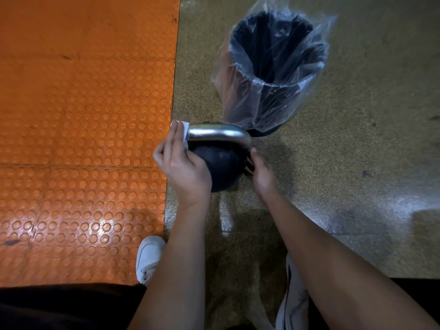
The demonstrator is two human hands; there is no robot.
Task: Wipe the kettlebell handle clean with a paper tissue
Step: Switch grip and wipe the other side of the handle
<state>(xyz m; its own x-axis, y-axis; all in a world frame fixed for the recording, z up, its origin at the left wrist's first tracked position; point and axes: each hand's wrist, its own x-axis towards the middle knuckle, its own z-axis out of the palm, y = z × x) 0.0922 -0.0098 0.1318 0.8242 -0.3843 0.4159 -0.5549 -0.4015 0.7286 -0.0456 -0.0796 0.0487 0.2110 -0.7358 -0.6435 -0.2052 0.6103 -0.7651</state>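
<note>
A black kettlebell (220, 163) with a shiny silver handle (219, 133) stands on the speckled floor in the middle of the head view. My left hand (181, 163) holds a white paper tissue (184, 133) wrapped against the left end of the handle. On the other side, my right hand (260, 171) grips the kettlebell where the handle's right end meets the body. Most of the tissue is hidden under my fingers.
A black waste bin (273, 65) lined with a clear plastic bag stands just behind the kettlebell. An orange studded rubber mat (83, 139) covers the floor to the left. My white shoes (148, 258) are at the bottom, either side of my arms.
</note>
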